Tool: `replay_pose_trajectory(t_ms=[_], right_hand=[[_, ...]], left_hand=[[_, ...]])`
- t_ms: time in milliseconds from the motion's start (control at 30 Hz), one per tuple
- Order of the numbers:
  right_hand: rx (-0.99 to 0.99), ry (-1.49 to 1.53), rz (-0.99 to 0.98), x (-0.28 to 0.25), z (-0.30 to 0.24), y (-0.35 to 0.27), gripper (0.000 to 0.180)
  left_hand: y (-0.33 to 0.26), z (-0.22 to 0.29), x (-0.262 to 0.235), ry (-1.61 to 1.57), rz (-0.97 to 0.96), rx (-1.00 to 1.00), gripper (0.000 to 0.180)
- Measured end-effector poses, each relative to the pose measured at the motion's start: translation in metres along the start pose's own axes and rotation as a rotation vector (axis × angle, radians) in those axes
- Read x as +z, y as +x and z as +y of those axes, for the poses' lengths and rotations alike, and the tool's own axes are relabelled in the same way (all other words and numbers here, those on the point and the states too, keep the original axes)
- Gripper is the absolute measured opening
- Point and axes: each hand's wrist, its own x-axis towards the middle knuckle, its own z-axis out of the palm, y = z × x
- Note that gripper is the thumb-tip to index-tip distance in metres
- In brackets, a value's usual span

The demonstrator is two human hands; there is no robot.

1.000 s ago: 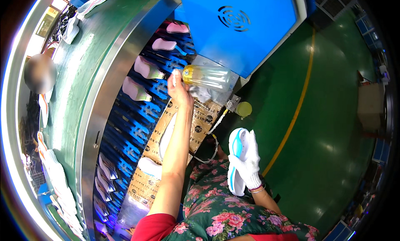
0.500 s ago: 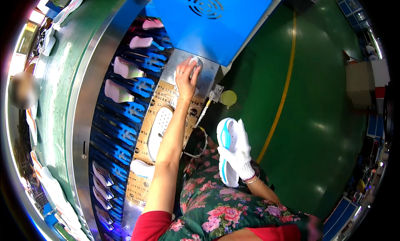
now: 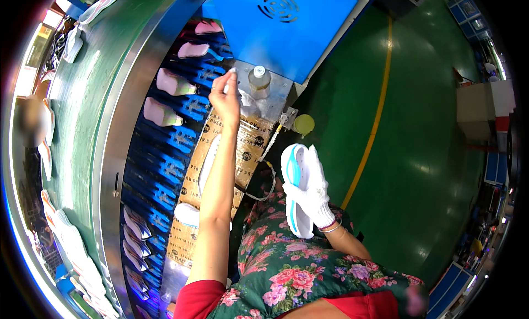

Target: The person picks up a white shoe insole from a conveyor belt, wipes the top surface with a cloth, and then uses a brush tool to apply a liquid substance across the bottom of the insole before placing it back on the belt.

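Observation:
My bare left hand (image 3: 225,101) is raised over the ledge beside the conveyor. Its fingertips are pinched on a small white wad (image 3: 233,70), too small to make out fully. Just right of it stands a clear bottle (image 3: 259,86) with a white cap, and a crumpled white cloth (image 3: 248,105) lies below the bottle. My right hand (image 3: 315,195), in a white knit glove, grips a white shoe sole (image 3: 295,163) with a blue stripe, held upright above my lap. A white sole (image 3: 208,163) on the cardboard is partly hidden by my left forearm.
Cardboard (image 3: 190,192) covers the ledge, with another white sole (image 3: 187,214) on it. Blue racks (image 3: 165,167) on the left carry pink-soled shoe parts (image 3: 161,112). A green belt (image 3: 104,71) runs beyond. A blue machine housing (image 3: 281,38) stands ahead, a yellow-green disc (image 3: 303,124) below it.
My left hand has moved left, away from the bottle top, with a small white wad at its fingertips. The bottle now shows. My right hand and its sole have shifted slightly left.

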Motion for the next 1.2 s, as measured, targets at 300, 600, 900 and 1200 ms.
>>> replay_pose_trajectory(t_ms=[300, 600, 900, 1200], right_hand=[[-0.125, 0.274, -0.235, 0.021, -0.079, 0.021, 0.105], [-0.411, 0.165, -0.504, 0.058, -0.173, -0.015, 0.107], [-0.598, 0.173, -0.643, 0.095, -0.198, -0.065, 0.104], [-0.723, 0.109, -0.653, 0.118, -0.205, -0.094, 0.103]], left_hand=[[-0.028, 0.14, -0.152, -0.821, -0.089, -0.797, 0.027], [-0.109, 0.239, -0.255, -0.475, 0.159, -0.524, 0.021], [-0.151, 0.269, -0.302, 0.289, 0.235, -0.009, 0.019], [-0.17, 0.277, -0.343, 0.541, 0.303, 0.023, 0.022]])
